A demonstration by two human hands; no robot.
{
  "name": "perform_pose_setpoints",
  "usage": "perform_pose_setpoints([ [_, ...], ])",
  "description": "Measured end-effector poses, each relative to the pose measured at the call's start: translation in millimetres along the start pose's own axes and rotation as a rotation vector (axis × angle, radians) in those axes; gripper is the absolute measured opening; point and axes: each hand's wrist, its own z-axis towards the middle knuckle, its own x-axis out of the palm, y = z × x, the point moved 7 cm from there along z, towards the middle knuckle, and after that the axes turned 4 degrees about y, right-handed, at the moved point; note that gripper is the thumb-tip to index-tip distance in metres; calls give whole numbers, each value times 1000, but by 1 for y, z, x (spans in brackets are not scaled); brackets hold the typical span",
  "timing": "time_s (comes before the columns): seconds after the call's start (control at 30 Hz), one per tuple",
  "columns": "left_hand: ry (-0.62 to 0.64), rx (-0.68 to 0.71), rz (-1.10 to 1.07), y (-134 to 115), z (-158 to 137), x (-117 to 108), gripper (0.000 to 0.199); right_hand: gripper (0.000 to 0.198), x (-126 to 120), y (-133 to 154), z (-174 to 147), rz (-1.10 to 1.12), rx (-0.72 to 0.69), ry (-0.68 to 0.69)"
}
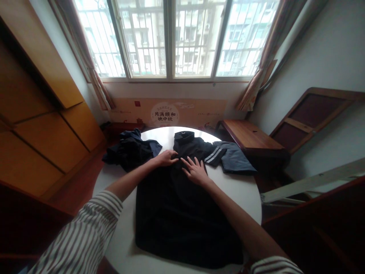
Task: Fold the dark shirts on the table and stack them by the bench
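A black collared shirt (182, 213) lies spread on a round white table (119, 232), its collar at the far side and its hem towards me. One short sleeve, with pale stripes at the cuff, reaches out to the right; the left sleeve is not plainly visible. My left hand (165, 158) is at the upper left edge of the shirt, thumb and fingers drawn together on the dark cloth. Beside it, my right hand (196, 173) rests flat on the upper chest with its fingers spread.
Crumpled dark clothes (134, 150) lie at the table's left far edge. A folded grey-blue garment (236, 158) is on the right, partly under the striped sleeve. Beyond the table are a wooden bench (253, 134), a printed banner (194, 110) and a window. Yellow cabinets (57, 140) stand left.
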Motion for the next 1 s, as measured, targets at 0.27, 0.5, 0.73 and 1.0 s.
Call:
perform_pose_setpoints([
  [0.27,-125,-236,-143,46,24,-24,30,58,6,-3,-1,21,-10,-8],
  [0.5,-30,-251,-384,34,44,-2,39,58,7,-3,0,33,-11,-5],
  [0.73,-213,-305,-598,44,56,-29,44,58,4,-2,-2,38,-35,-6],
  [1.0,-538,-341,-539,70,40,-90,39,55,7,-3,0,33,-37,-2],
])
